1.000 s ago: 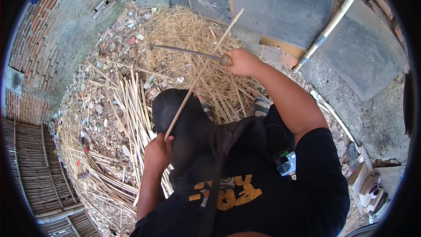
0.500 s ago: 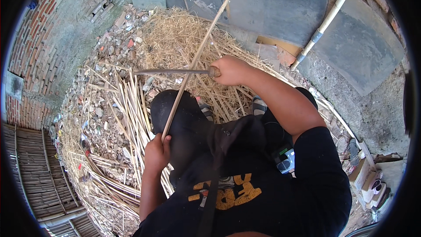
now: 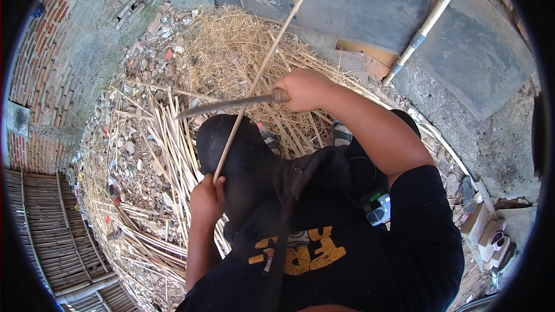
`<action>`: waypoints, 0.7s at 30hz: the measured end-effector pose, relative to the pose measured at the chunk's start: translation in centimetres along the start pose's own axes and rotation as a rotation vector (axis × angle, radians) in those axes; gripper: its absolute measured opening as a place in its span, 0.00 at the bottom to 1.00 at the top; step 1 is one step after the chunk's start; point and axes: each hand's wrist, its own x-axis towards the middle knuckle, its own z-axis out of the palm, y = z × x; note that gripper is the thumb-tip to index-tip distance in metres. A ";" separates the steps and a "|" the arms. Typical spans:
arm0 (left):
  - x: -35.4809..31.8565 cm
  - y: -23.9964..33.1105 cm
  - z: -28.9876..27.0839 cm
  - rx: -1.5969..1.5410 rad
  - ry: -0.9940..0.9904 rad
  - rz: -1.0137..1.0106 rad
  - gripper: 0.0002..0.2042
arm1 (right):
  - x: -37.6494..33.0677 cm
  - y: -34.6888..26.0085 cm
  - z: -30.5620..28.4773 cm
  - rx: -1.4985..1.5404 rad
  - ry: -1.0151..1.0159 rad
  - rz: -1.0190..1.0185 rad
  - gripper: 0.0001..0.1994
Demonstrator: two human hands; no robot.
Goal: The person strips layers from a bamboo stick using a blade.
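Observation:
My left hand (image 3: 206, 201) is closed around the near end of a long, narrow bamboo strip (image 3: 263, 69), beside my left knee. The strip slants up and away to the right, its far end in the air over the straw. My right hand (image 3: 305, 89) grips the wooden handle of a long-bladed knife (image 3: 231, 104). Its dark blade lies across the strip near mid-length, the tip pointing left and slightly toward me. Whether the edge bites into the strip cannot be made out.
Many split bamboo strips (image 3: 173, 138) lie on the rubble at my left. A heap of pale shavings (image 3: 222, 40) spreads ahead, before grey panels (image 3: 376, 11). A pole (image 3: 430, 20) leans there. Brick wall (image 3: 63, 75) stands left; a small device (image 3: 378, 209) rests by my right thigh.
The knife's blade has tilted, its tip dropping toward me from a nearly level position. My right hand has shifted slightly left, while my left hand keeps its hold on the strip.

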 end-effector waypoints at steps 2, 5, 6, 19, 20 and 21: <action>-0.2 0.3 -0.1 -0.012 0.018 0.026 0.15 | 0.0 0.2 0.7 -0.104 0.009 -0.082 0.10; -0.5 1.2 -0.1 0.048 0.041 0.005 0.15 | 1.7 4.2 -0.2 0.125 -0.001 0.115 0.12; -0.6 1.5 -0.2 0.043 0.052 0.001 0.15 | 1.4 4.6 -1.1 0.162 0.051 0.201 0.13; -0.2 1.5 0.1 0.041 0.054 -0.005 0.14 | 1.1 7.2 -1.0 0.129 -0.093 0.205 0.09; 0.0 1.5 -0.1 0.032 0.035 -0.008 0.14 | 1.1 8.2 -0.9 0.116 -0.036 0.241 0.10; -0.2 1.3 -0.2 0.031 0.014 -0.021 0.14 | 1.4 8.0 -1.1 0.110 0.015 0.266 0.12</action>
